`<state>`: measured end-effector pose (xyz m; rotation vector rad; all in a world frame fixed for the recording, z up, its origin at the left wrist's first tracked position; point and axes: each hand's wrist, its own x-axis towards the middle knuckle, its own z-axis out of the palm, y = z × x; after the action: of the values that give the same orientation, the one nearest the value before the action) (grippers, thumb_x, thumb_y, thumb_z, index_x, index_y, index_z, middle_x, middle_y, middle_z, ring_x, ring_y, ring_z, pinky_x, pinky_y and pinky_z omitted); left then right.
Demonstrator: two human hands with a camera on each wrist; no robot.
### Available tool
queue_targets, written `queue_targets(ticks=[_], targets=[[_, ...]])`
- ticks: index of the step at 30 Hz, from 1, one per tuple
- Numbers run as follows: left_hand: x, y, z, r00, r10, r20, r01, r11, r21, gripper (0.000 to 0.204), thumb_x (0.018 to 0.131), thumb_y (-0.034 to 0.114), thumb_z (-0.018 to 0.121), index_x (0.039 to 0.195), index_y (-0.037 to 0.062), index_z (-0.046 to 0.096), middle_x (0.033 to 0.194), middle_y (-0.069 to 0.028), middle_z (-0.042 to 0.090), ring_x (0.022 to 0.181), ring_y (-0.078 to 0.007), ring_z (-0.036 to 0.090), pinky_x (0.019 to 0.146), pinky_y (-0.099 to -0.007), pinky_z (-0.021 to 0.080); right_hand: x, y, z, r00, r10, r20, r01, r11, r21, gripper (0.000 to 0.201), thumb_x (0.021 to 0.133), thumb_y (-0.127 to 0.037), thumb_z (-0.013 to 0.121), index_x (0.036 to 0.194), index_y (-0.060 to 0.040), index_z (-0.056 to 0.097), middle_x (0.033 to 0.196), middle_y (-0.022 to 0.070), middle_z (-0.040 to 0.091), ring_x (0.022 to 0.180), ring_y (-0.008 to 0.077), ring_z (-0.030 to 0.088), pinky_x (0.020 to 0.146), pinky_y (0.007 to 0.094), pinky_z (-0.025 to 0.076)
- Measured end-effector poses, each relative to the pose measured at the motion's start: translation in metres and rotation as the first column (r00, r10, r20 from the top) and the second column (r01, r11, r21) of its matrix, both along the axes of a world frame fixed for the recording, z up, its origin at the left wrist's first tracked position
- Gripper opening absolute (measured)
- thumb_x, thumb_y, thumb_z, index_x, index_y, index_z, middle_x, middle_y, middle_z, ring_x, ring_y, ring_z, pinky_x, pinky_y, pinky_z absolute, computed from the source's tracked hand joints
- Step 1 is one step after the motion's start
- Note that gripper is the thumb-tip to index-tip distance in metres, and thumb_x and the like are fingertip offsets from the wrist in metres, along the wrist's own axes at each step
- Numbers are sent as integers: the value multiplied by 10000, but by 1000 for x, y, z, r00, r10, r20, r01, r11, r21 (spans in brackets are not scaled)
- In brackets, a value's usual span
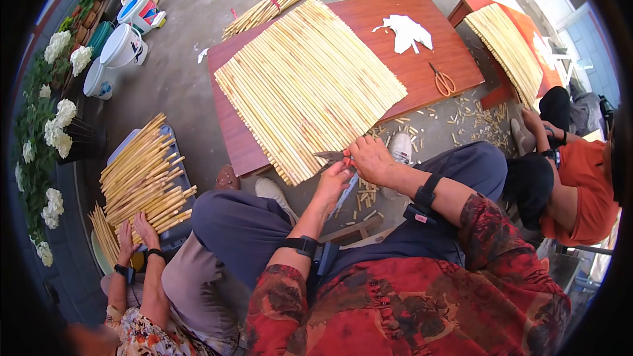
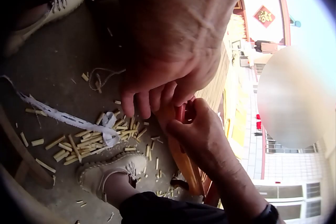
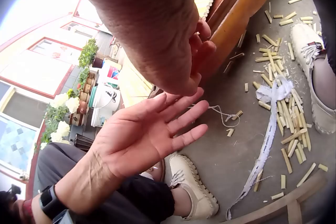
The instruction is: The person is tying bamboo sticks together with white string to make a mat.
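Note:
My right hand (image 1: pixel 373 159) grips the red handles of a pair of cutters (image 1: pixel 331 155) by the near edge of a mat of pale sticks (image 1: pixel 310 86). The dark blades point left, overlapping the mat's edge in the head view. Close beside it is my left hand (image 1: pixel 331 183), its fingertips near the handles. Seen from the right wrist, the left hand (image 3: pixel 142 137) is palm up with fingers extended, under the right hand (image 3: pixel 197 56). In the left wrist view the right hand (image 2: pixel 202 134) has its fingers curled round the red handle (image 2: pixel 181 112).
The mat covers much of a red-brown table (image 1: pixel 455 46), with scissors (image 1: pixel 442 80) and white cloth (image 1: pixel 405 31) on it. Cut stick ends (image 1: pixel 475 122) litter the floor. Another person's hands (image 1: pixel 137 234) rest on sticks (image 1: pixel 142 178) at left; a person in orange (image 1: pixel 580 184) sits at right.

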<state>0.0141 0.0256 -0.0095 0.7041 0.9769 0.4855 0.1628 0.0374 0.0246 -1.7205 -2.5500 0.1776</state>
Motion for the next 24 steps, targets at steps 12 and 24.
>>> queue_targets(ticks=[12,24], targets=[[4,-18,-16,673,719,175,-609,672,-421,306,835,121,520,1101,-6,440,1150,-159,466,1105,-266,439,906,-426,364,11,9,-1,989,131,-70,-130,991,13,308,611,-180,650,845,-49,500,805,103,478,738,249,498,613,346,399],[8,-1,-31,552,769,324,-687,639,-347,287,806,45,538,1061,-60,459,1074,-156,517,1045,-288,486,891,-431,412,11,11,0,975,100,-196,-112,992,-50,314,617,-168,639,860,-38,487,798,134,494,745,294,534,634,371,451]])
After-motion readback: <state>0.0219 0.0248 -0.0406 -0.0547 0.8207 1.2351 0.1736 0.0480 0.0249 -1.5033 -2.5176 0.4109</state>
